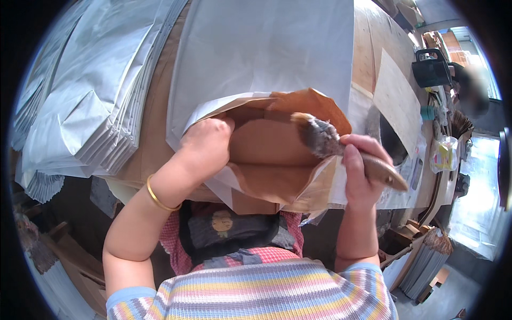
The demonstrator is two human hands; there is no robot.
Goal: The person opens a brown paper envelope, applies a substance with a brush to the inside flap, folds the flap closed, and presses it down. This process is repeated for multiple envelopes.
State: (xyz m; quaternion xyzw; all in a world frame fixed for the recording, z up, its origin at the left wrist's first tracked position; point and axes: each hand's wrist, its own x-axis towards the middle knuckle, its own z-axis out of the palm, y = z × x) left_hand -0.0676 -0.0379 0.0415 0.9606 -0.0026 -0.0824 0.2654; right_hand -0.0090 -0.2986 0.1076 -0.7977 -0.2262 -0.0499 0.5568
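A large white paper bag (261, 48) with a brown paper lining lies flat, its mouth spread towards me. My left hand (208, 138) is closed at the left side of this mouth, knuckles up, with the fingertips hidden inside. In my right hand (365, 168) is a brush with a wooden handle (386, 173), gripped near the bristles. The bristles (319, 136) look dark and wet, with whitish paste on them, and are over the right part of the opening. They are slightly blurred. Beneath them shows the brown inner paper (266, 143).
Several white bags lie in a fanned stack (106, 122) on the left of the wooden table (144, 128). To the right, a pale board (394, 96) leans over a dark container (392, 141). Farther right are a black jug (431, 69) and a clear plastic bag (444, 153).
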